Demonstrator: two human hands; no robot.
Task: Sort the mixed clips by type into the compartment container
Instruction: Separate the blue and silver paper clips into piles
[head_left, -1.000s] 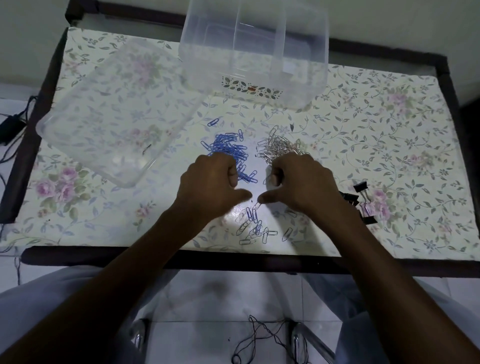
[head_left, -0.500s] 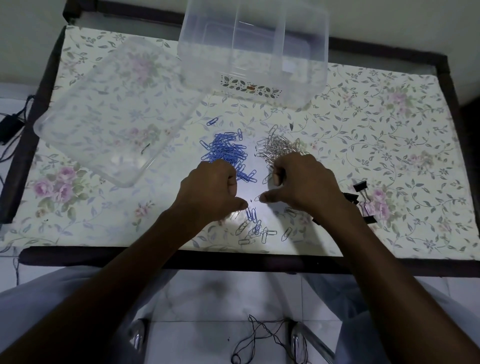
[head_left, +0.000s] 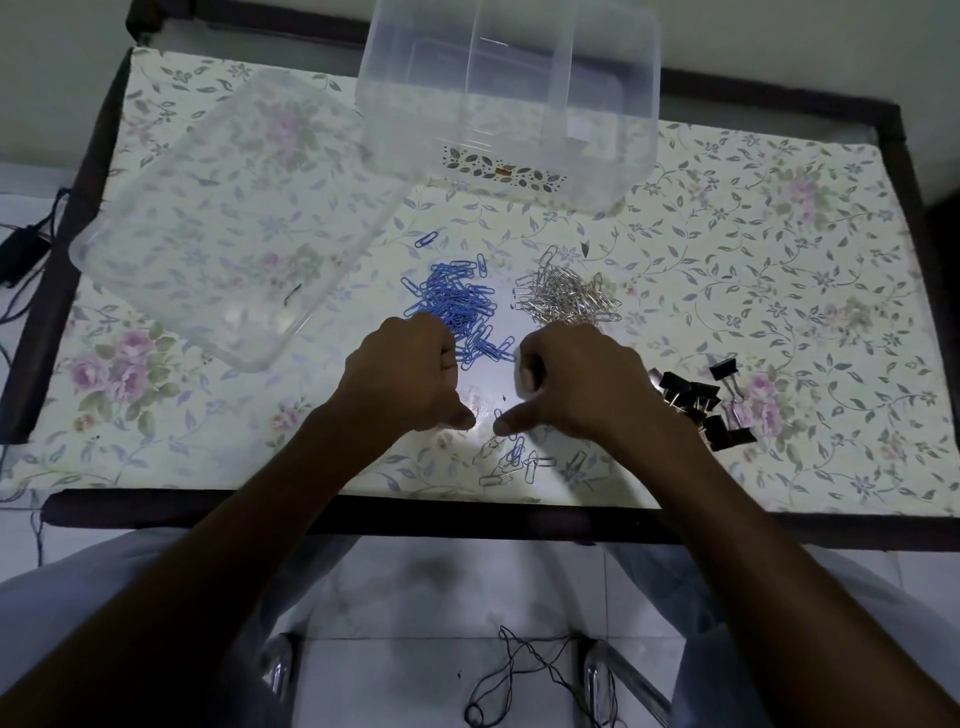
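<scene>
While both fists sit knuckles-down, left hand (head_left: 402, 382) and right hand (head_left: 584, 387) curled shut on contents I cannot tell, little has shifted; unsorted clips (head_left: 511, 460) remain at six o'clock, compartment container (head_left: 511, 93) at twelve

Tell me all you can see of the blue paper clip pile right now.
The blue paper clip pile is a loose heap of bent-wire clips with a blue coating, lying flat on the floral table cover, left of the silver paper clip pile, with bare cover between them. One blue clip lies apart, farther back. The left hand covers the heap's near-left edge; whether it touches is unclear.
</scene>
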